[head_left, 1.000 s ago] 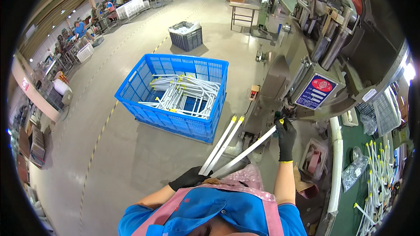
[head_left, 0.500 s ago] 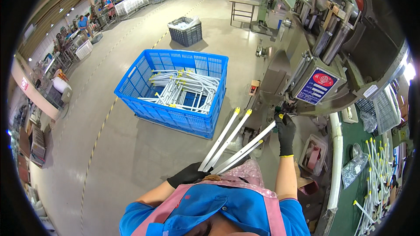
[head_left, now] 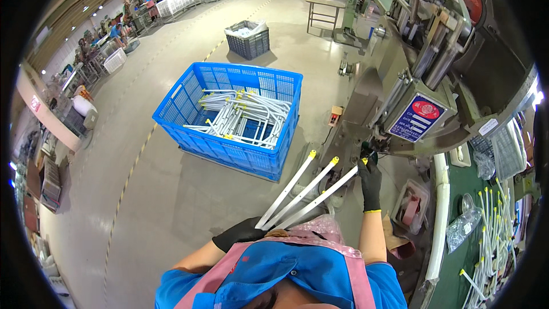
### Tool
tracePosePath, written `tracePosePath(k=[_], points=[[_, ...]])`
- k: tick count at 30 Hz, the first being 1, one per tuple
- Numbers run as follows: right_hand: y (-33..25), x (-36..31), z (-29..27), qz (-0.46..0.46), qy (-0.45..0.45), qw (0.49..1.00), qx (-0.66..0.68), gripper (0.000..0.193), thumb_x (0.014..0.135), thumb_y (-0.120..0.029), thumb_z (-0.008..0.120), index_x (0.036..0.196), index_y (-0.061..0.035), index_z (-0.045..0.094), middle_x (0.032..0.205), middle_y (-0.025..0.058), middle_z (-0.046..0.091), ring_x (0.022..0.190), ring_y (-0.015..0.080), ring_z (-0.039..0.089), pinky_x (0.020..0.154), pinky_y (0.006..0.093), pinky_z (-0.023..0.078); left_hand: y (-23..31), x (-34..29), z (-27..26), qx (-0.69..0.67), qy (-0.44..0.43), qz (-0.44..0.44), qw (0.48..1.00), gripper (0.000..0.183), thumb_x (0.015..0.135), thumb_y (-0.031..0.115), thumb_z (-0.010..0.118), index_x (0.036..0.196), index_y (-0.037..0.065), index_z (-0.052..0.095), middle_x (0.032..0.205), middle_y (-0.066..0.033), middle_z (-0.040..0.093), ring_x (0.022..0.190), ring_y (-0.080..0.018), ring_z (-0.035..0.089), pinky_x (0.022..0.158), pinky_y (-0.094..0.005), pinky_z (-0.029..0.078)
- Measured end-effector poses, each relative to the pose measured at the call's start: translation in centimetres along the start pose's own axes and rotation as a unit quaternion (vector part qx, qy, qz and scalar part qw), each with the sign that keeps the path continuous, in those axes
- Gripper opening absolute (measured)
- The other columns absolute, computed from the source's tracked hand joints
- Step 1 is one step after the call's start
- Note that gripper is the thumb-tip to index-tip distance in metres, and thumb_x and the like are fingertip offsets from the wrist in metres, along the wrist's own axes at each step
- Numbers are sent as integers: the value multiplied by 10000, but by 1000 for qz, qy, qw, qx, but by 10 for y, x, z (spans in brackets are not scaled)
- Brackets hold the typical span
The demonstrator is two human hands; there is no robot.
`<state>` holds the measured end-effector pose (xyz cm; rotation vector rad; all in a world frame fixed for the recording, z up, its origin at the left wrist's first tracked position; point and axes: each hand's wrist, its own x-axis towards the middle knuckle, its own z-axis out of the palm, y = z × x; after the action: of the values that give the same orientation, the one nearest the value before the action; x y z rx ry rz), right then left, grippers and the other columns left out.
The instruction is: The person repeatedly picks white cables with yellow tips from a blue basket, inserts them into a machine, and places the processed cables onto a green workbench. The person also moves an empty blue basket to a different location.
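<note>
White tubes [head_left: 294,197] with yellow end caps fan out in front of my body. My left hand [head_left: 243,233], in a black glove, is closed round their lower ends at my waist; its fingers are partly hidden. My right hand [head_left: 370,186], also gloved in black, is at the upper end of the rightmost white tube [head_left: 329,193]. Its fingers are closed at that tube's yellow cap [head_left: 363,161], just below the working head of a large grey-green press [head_left: 394,94]. What lies under the press head is mostly hidden by the hand.
A blue crate [head_left: 229,157] holding similar white tubes [head_left: 246,114] stands ahead on the left. Behind it is a dark, lined crate [head_left: 249,44]. At right, more capped tubes [head_left: 489,240] lie on a green bench [head_left: 452,274]; a clear bin [head_left: 412,203] sits below the press.
My right hand has drawn down slightly from the press head, and the tube ends have shifted with it. A lower capped end that showed near my right wrist is out of sight. The view turned slightly.
</note>
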<state>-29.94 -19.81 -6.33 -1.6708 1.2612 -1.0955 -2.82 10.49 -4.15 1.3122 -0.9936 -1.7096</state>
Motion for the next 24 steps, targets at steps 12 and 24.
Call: tracePosePath(k=[12,24], points=[[47,-42,-18,123,-105,979,127,340,897,-357,574,1044,-57,642,891,27,642,782,112,598,666,253,470,16,-5,9,4,3,11,1000,504,815,117,624,1279,-23,484,1241,-116,559,1146,-187,505,1000,-309,364],[37,-100,-37,146,-252,944,158,360,934,-314,489,986,2,652,925,79,667,802,141,624,707,275,502,114,-1,42,-115,123,109,980,412,806,93,601,1189,-32,516,1019,-98,628,876,-166,598,810,-292,474]])
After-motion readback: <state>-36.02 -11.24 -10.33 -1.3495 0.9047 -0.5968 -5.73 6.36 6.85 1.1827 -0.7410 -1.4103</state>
